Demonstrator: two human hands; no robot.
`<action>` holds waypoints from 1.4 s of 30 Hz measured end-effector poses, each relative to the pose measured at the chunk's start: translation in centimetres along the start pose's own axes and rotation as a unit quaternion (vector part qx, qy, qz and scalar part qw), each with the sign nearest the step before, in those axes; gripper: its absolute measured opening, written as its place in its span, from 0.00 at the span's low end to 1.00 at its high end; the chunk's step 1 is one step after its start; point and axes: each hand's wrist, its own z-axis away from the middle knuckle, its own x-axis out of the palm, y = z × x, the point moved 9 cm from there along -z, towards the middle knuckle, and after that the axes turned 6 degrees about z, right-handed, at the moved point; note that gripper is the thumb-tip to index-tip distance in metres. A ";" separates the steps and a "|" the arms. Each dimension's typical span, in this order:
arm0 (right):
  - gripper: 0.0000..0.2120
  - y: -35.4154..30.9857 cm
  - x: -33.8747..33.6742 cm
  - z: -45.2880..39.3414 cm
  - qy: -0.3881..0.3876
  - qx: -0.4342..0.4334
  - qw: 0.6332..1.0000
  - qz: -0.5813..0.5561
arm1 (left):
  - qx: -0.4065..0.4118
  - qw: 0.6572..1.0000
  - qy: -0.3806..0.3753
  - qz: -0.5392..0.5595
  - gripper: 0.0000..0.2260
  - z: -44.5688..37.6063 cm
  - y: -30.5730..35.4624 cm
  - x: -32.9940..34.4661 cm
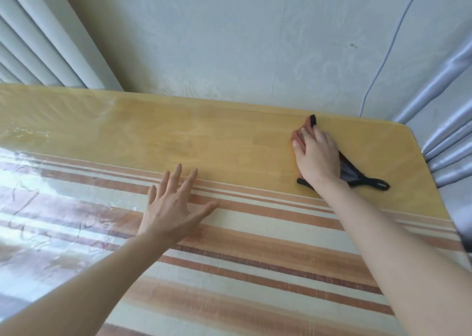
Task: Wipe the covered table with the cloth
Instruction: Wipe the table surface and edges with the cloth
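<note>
The right hand (315,156) lies flat on the cloth (350,173) and presses it down on the desk (229,136). Its fingers (304,133) are stretched out and close together on top of the cloth, not wrapped around it. A flat hand like this likely pushes the cloth hard on the desk, so it can rub well when it slides.

The cloth sits near the far right corner of the desk, close to the far edge by the wall (255,41). It is bunched up under the hand. A pinkish part peeks out by the fingertips. A grey part with a black trim sticks out behind the wrist, toward the right edge.

The left hand (176,202) is out over the middle of the desk, on the striped part of the cover (255,271). Its fingers are spread wide apart and hold nothing. It looks as if it rests there to keep the person steady while the other arm reaches far, or to keep the cover from sliding. It is hard to tell if the palm touches the desk.

The shiny clear sheet (38,182) on top is wrinkled at the left side.

Counting: two hands, one cloth, one desk, one striped cover, one thin cord (383,54) on the wall, and a curtain (447,105) past the right edge.
</note>
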 end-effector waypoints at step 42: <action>0.25 -2.9 0.0 0.4 -0.015 -0.085 0.996 -0.013 | -0.053 0.988 -0.137 -0.046 0.45 0.1 -2.4 2.6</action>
